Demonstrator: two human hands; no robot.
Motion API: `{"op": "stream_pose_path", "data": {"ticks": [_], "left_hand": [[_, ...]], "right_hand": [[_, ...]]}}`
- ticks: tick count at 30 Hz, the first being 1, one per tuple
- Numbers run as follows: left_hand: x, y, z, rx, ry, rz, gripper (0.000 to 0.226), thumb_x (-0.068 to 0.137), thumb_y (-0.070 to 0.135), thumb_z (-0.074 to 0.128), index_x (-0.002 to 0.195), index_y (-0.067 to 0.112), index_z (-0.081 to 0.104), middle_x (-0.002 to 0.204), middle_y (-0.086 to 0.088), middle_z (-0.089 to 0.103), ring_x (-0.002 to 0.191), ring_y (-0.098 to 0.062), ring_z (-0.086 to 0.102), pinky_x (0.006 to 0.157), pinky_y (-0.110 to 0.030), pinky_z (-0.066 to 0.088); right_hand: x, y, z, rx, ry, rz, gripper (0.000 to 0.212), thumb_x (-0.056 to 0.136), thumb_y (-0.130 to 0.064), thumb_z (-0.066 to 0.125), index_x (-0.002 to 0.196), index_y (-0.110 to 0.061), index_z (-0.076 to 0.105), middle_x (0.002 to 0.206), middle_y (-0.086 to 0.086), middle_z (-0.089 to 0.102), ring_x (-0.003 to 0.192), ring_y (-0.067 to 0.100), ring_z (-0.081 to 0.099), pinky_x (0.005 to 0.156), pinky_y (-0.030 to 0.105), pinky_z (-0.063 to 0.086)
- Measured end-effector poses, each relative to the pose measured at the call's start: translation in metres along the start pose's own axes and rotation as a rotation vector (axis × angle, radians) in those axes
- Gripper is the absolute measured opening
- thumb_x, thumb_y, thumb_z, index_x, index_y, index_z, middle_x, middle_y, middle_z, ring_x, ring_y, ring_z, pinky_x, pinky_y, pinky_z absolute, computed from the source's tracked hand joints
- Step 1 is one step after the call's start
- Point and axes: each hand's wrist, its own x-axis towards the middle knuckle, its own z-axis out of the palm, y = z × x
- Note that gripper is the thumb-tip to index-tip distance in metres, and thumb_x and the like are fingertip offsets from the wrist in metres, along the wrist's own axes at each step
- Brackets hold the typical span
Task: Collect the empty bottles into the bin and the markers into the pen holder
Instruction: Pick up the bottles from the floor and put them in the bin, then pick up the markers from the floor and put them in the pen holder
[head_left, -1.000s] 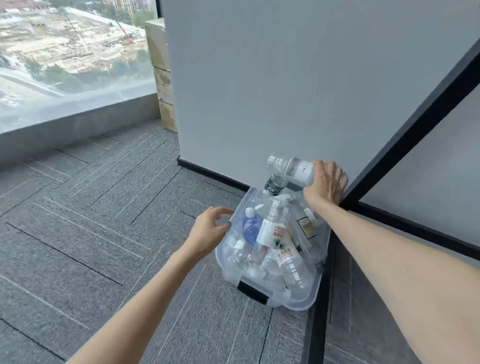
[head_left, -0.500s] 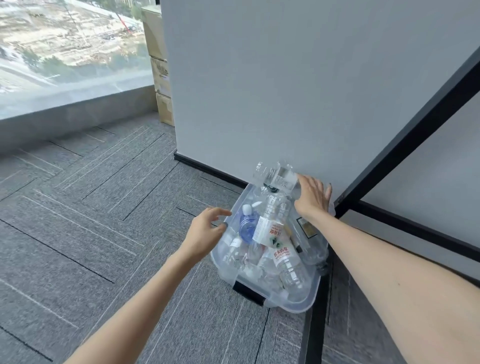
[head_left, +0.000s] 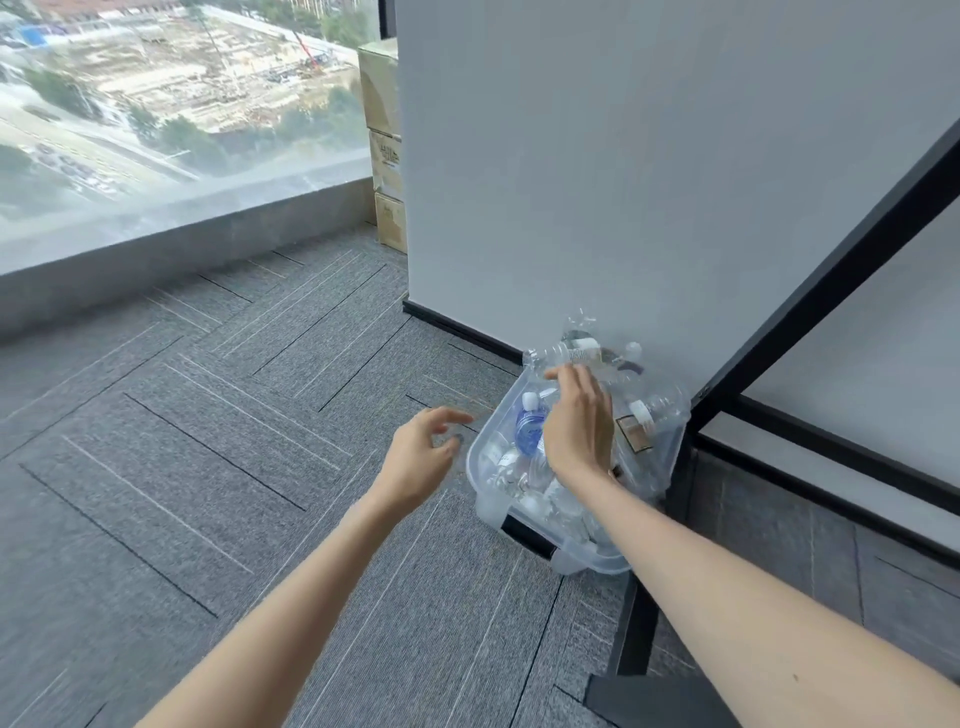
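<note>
— Clear plastic storage bin (head_left: 592, 564) on my feed. It stands on the grey carpet (head_left: 208, 441), far end against the grey partition (head_left: 571, 182), right side beside the black frame (head_left: 831, 270). Entry one.

— Contents?

— Empty bottles heaped inside. I can pick out a blue bottle (head_left: 529, 430) with a white cap near the left wall. A clear labelled bottle (head_left: 574, 356) lies crosswise on top of the heap at the far end. The others are clear and overlap, so I give no count.

— Right hand?

— The right hand (head_left: 579, 431) is over the bin, back of the hand toward the camera, forearm reaching in from lower right. The fingers are extended and slightly spread, pointing toward the crosswise bottle. It holds nothing. The fingertips are blurred, so I cannot tell whether they touch that bottle.

— Left?

— The left hand (head_left: 418, 457) is in the air just left of the bin, above the carpet and clear of the rim. Its fingers are loosely curved, index forward, and it is empty.

— Background?

— Stacked cardboard boxes (head_left: 387, 156) at the partition's edge, beside the window (head_left: 156, 104).
</note>
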Motion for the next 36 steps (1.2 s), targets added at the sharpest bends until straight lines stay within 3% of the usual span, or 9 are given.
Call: {"op": "stream_pose_path", "data": {"ticks": [2, 6, 9, 15, 18, 24, 27, 33, 36], "left_hand": [[-0.026, 0.001, -0.011, 0.007, 0.023, -0.010, 0.030, 0.093, 0.008, 0.052, 0.117, 0.022, 0.065, 0.129, 0.003, 0.059, 0.115, -0.013, 0.055, 0.098, -0.038, 0.046], [-0.090, -0.001, -0.036, 0.028, 0.093, -0.039, 0.030, 0.091, 0.005, 0.053, 0.114, 0.019, 0.066, 0.123, 0.002, 0.064, 0.109, -0.012, 0.059, 0.090, -0.025, 0.045], [-0.153, -0.003, -0.057, 0.040, 0.163, -0.099, 0.031, 0.090, 0.002, 0.052, 0.112, 0.018, 0.067, 0.118, 0.002, 0.067, 0.102, -0.010, 0.061, 0.084, -0.019, 0.043], [-0.296, 0.005, -0.086, 0.070, 0.328, -0.209, 0.029, 0.091, 0.004, 0.052, 0.114, 0.013, 0.066, 0.114, 0.000, 0.068, 0.098, -0.011, 0.062, 0.084, -0.020, 0.045], [-0.369, 0.006, -0.087, 0.068, 0.418, -0.270, 0.027, 0.090, 0.007, 0.053, 0.112, 0.015, 0.067, 0.112, 0.001, 0.069, 0.098, -0.012, 0.063, 0.087, -0.025, 0.049], [-0.522, 0.007, -0.063, 0.058, 0.526, -0.359, 0.024, 0.092, 0.007, 0.053, 0.111, 0.011, 0.066, 0.112, -0.003, 0.069, 0.101, -0.016, 0.064, 0.092, -0.031, 0.051], [-0.582, 0.006, -0.048, 0.047, 0.570, -0.386, 0.024, 0.093, 0.008, 0.053, 0.114, 0.009, 0.065, 0.112, -0.004, 0.068, 0.101, -0.015, 0.062, 0.089, -0.025, 0.049], [-0.656, -0.020, -0.015, 0.057, 0.654, -0.472, 0.023, 0.093, 0.006, 0.053, 0.112, 0.009, 0.066, 0.111, -0.004, 0.067, 0.097, -0.013, 0.059, 0.086, -0.023, 0.046], [-0.674, -0.044, 0.009, 0.027, 0.687, -0.533, 0.021, 0.093, 0.007, 0.053, 0.108, 0.011, 0.067, 0.107, -0.003, 0.067, 0.096, -0.015, 0.060, 0.086, -0.027, 0.048]], "right_hand": [[-0.024, -0.022, -0.005, 0.045, -0.017, -0.038, 0.048, 0.077, 0.018, 0.043, 0.109, -0.013, 0.060, 0.110, 0.002, 0.061, 0.093, 0.021, 0.055, 0.078, 0.026, 0.035], [-0.080, -0.066, -0.016, 0.200, -0.114, -0.109, 0.029, 0.089, 0.004, 0.046, 0.109, -0.014, 0.059, 0.110, 0.000, 0.061, 0.095, 0.018, 0.059, 0.081, 0.032, 0.049], [-0.130, -0.099, -0.036, 0.275, -0.227, -0.175, 0.019, 0.094, -0.006, 0.049, 0.111, -0.012, 0.056, 0.111, -0.001, 0.059, 0.090, 0.011, 0.057, 0.073, 0.020, 0.045], [-0.233, -0.148, -0.098, 0.386, -0.363, -0.297, 0.013, 0.096, -0.011, 0.053, 0.108, -0.012, 0.055, 0.105, -0.002, 0.057, 0.082, 0.010, 0.058, 0.059, 0.014, 0.042], [-0.285, -0.157, -0.130, 0.404, -0.406, -0.363, 0.011, 0.096, -0.014, 0.054, 0.106, -0.013, 0.054, 0.102, -0.003, 0.057, 0.078, 0.009, 0.055, 0.053, 0.009, 0.031], [-0.402, -0.153, -0.183, 0.428, -0.540, -0.471, 0.007, 0.095, -0.018, 0.056, 0.101, -0.014, 0.055, 0.099, -0.002, 0.061, 0.080, 0.011, 0.059, 0.057, 0.016, 0.040], [-0.452, -0.148, -0.202, 0.437, -0.600, -0.516, 0.007, 0.094, -0.018, 0.058, 0.099, -0.013, 0.056, 0.098, -0.003, 0.061, 0.080, 0.011, 0.060, 0.063, 0.021, 0.048], [-0.523, -0.127, -0.206, 0.412, -0.730, -0.572, 0.007, 0.094, -0.021, 0.059, 0.096, -0.014, 0.058, 0.097, -0.002, 0.064, 0.085, 0.016, 0.062, 0.075, 0.039, 0.055], [-0.545, -0.107, -0.188, 0.357, -0.802, -0.592, 0.011, 0.094, -0.026, 0.058, 0.096, -0.015, 0.059, 0.097, -0.002, 0.066, 0.085, 0.016, 0.062, 0.074, 0.039, 0.054]]}}
